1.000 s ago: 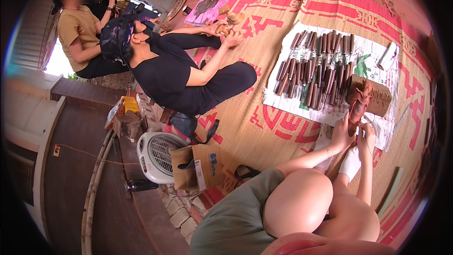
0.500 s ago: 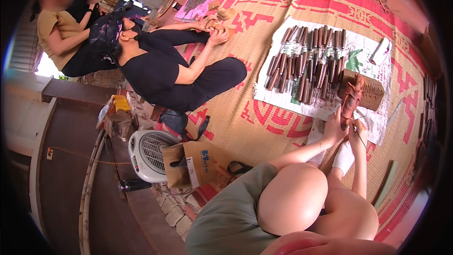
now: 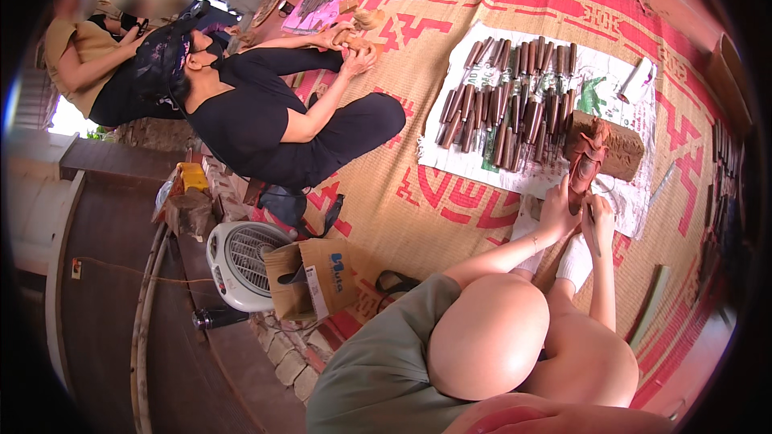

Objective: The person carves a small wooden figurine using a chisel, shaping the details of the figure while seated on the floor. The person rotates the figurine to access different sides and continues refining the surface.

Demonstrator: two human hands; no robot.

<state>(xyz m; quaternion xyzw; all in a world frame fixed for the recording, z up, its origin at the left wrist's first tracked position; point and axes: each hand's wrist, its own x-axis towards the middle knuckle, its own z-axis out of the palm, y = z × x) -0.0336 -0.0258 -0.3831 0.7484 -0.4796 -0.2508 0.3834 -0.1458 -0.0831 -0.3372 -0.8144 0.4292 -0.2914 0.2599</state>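
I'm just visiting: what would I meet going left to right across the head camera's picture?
Tan-shirted person → white fan → cardboard box → rows of dark-handled tools → reddish-brown carved piece → pale green strip.

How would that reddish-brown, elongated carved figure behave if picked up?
The reddish-brown, elongated carved figure looks solid and wood-like, so probably stiff. Its slim raised details near the top could be fragile. Its narrow, rounded body might roll or tip if the bare left hand let go.

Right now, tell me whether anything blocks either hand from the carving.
Nothing visible does: the left hand holds the carving, and the right hand a tool at its near end. The block lies beyond.
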